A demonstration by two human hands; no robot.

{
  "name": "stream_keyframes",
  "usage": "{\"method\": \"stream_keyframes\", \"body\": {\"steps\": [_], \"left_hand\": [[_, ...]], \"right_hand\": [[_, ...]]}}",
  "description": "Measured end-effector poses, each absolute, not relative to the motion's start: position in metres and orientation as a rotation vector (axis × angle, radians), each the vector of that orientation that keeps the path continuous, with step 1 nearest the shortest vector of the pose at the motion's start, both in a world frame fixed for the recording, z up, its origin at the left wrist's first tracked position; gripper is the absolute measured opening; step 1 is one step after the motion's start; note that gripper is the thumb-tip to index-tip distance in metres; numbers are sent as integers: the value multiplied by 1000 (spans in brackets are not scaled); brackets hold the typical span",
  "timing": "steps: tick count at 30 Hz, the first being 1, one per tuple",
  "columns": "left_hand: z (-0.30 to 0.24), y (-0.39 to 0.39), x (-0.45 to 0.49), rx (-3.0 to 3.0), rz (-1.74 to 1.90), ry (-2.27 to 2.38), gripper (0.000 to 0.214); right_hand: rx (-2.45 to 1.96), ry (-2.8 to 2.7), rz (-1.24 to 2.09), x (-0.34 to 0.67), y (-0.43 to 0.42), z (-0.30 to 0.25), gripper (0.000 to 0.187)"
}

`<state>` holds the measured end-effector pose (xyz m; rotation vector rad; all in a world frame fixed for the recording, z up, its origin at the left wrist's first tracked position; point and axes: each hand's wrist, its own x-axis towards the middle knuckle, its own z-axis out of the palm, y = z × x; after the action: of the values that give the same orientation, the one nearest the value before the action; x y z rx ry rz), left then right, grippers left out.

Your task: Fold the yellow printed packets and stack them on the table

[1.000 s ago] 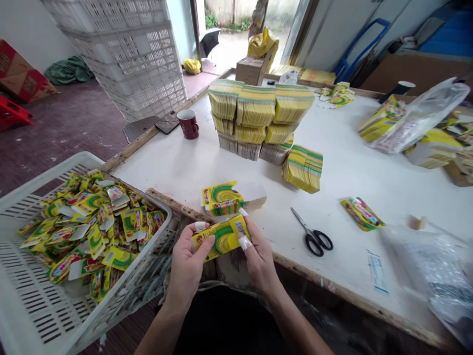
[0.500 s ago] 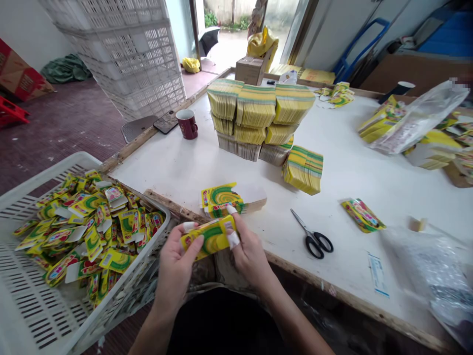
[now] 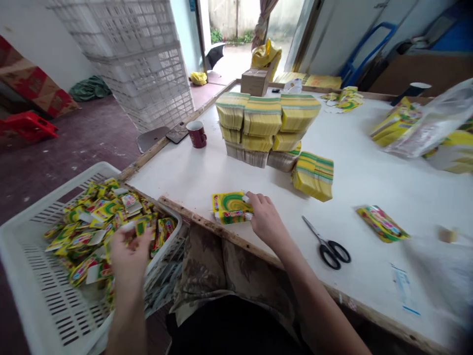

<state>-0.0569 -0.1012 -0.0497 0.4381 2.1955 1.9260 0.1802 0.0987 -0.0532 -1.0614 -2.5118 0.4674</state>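
Observation:
My left hand (image 3: 130,254) is low over the white plastic basket (image 3: 44,276), its fingers loosely curled and apart, slightly blurred. Beneath it lies a heap of small yellow-and-green printed cartons (image 3: 88,222); one shows right behind the fingertips, and I see none in the hand itself. At the table's near edge, my right hand (image 3: 266,219) closes its white-wrapped fingertips on the right end of a yellow carton (image 3: 231,204) lying on the tabletop. The hand hides that end.
Banded blocks of flat cartons (image 3: 262,116) are stacked on the white table (image 3: 173,172), with another block (image 3: 314,175) in front. Scissors (image 3: 328,249), a printed packet (image 3: 382,223) and a maroon mug (image 3: 196,134) lie around. Tall white crates (image 3: 148,64) stand behind left.
The carton both hands held is gone from between them. My left hand has moved left over the basket; my right has gone forward to the cartons on the table. The view has shifted slightly.

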Motion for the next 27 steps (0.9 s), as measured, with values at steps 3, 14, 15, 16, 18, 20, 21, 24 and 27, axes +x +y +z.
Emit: {"method": "stream_keyframes", "body": {"steps": [3, 14, 15, 16, 18, 20, 21, 24, 27], "left_hand": [[-65, -76, -10, 537, 1884, 2004, 48], [-32, -41, 78, 332, 2182, 952, 58], [-33, -41, 77, 284, 2203, 962, 58], [-36, -40, 75, 242, 2215, 993, 59], [-43, -42, 72, 211, 2176, 1096, 65], [-51, -45, 71, 259, 2092, 1184, 77], [-55, -47, 70, 311, 2053, 1213, 83], [-63, -52, 68, 440, 1993, 1295, 66], [-66, -54, 61, 473, 2003, 1411, 28]], "right_hand": [[-1028, -2430, 541, 183, 94, -48, 53], [-630, -1872, 1638, 178, -10, -43, 55], [-630, -1861, 1663, 177, -14, -45, 56], [-632, -1861, 1687, 175, -17, -46, 56], [-633, -1829, 1756, 173, -18, -49, 53], [-645, -1747, 1812, 173, -14, -53, 47], [-652, -1708, 1822, 173, -11, -55, 44], [-661, -1729, 1700, 177, 1, -59, 31], [-652, -1865, 1426, 185, 10, -58, 19]]}}
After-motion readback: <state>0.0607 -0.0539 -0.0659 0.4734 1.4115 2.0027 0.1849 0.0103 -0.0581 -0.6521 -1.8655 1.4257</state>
